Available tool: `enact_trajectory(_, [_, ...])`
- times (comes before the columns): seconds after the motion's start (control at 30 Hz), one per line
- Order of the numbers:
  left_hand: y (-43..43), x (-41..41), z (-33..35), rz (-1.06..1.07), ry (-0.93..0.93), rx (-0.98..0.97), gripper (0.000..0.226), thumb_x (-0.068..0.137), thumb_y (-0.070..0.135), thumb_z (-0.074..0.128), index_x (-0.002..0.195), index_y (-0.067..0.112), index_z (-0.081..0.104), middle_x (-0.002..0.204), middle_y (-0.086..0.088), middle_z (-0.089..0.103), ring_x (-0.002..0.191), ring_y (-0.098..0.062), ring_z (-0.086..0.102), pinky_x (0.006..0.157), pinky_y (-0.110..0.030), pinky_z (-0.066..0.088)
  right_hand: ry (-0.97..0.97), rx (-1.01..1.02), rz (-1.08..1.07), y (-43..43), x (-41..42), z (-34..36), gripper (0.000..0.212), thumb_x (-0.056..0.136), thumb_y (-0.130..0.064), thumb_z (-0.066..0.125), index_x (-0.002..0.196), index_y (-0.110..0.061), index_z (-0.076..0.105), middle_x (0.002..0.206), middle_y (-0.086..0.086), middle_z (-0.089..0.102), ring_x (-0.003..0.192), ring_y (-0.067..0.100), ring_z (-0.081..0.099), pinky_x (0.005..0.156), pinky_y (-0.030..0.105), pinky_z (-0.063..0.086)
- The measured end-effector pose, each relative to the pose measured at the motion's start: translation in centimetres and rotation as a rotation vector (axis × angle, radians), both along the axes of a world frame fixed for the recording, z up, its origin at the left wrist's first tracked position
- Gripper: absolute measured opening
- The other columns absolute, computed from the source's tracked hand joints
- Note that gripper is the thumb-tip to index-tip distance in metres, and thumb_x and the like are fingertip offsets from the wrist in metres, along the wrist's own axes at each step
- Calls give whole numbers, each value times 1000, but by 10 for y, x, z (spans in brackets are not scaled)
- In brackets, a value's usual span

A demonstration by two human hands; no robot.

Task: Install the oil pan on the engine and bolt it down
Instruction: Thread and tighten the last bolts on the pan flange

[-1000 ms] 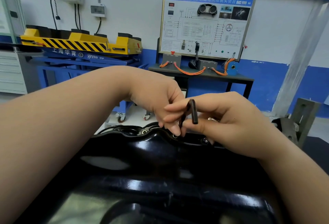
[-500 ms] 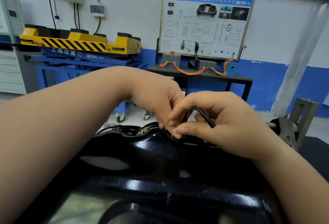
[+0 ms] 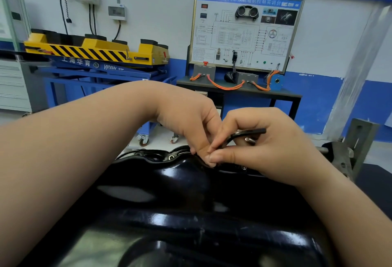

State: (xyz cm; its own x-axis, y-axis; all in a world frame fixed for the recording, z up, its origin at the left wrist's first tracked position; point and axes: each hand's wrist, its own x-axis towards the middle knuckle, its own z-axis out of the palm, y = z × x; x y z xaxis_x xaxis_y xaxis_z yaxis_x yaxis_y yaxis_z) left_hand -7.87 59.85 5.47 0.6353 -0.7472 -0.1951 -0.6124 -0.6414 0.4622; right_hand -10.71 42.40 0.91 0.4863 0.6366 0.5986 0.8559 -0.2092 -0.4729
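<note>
A glossy black oil pan [image 3: 180,198] fills the lower half of the view, its bolt flange along the far edge. A bolt head [image 3: 171,157] sits in the flange left of my hands, another bolt [image 3: 244,168] to the right. My right hand [image 3: 273,148] grips a black L-shaped hex key [image 3: 248,132], its long arm pointing right, its short end down at the far flange. My left hand [image 3: 188,122] pinches the key's lower end at the flange with its fingertips. The bolt under the key is hidden by my fingers.
A grey metal engine-stand bracket [image 3: 358,145] rises at the right of the pan. Behind stand a black table with a wiring training board [image 3: 246,31] and orange cables, and a blue cart carrying a yellow striped fixture [image 3: 95,51].
My right hand has swung the hex key's long arm from upright round to horizontal, pointing right. My left hand has stayed at the key's lower end on the flange.
</note>
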Motion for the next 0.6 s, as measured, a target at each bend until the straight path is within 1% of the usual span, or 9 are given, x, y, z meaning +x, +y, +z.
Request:
enact_trajectory(0.03, [1,1,-1,-2,4,-4,31,75,7,72,59,34,68,54,14,59,53,1,53,59,-9,41,33,-4,17,0,0,0,14,69,-11,79,75,-2,69,74,3,71,69,10,65,66,25,52])
enact_trajectory(0.07, [1,2,-1,-4,2,-14,30,76,6,71,61,32,68,54,15,60,54,1,54,61,-10,43,67,-7,46,-1,-1,1,9,72,-9,76,79,-6,70,76,0,71,69,6,65,64,19,50])
enact_trajectory(0.13, [2,3,-1,2,-5,-8,28,78,5,69,63,29,67,53,16,60,55,2,55,66,-15,45,118,-20,99,-2,-2,1,16,78,-6,68,91,-16,71,84,-6,73,67,-5,62,58,8,44])
enact_trajectory(0.23, [3,2,-1,6,22,-13,36,78,7,69,54,34,67,52,17,60,55,2,55,68,-17,46,140,-25,115,-5,-3,1,25,84,-5,59,101,-20,69,93,-11,74,63,-7,61,48,13,45])
enact_trajectory(0.3, [3,3,-2,-6,37,-22,32,77,10,70,58,36,69,55,17,61,58,1,56,68,-19,45,133,21,97,-6,1,0,24,83,2,61,96,-16,71,82,-15,73,57,-8,60,48,10,45])
enact_trajectory(0.4, [2,2,-2,-2,36,-43,22,76,12,72,68,32,69,58,16,63,58,1,56,65,-17,45,135,81,76,-4,3,-1,13,76,6,68,82,-3,73,69,-8,72,58,-6,61,53,4,43])
enact_trajectory(0.43, [2,3,-2,-10,29,-39,21,75,12,73,66,31,68,57,16,62,57,1,55,63,-15,45,112,79,62,-2,3,-2,7,72,5,71,77,1,71,65,-10,70,57,-7,60,55,3,42])
enact_trajectory(0.5, [2,4,-2,-23,17,-31,22,74,14,74,61,30,66,54,16,59,54,1,53,59,-11,42,55,84,9,1,2,-3,11,68,3,76,72,9,67,59,-15,64,51,-8,55,54,2,38])
enact_trajectory(0.6, [-1,0,-2,-14,20,-29,16,69,21,76,60,30,66,56,13,59,55,-1,53,59,-9,41,16,82,-67,0,2,-1,23,65,-12,81,69,3,64,62,1,63,52,4,52,52,16,40])
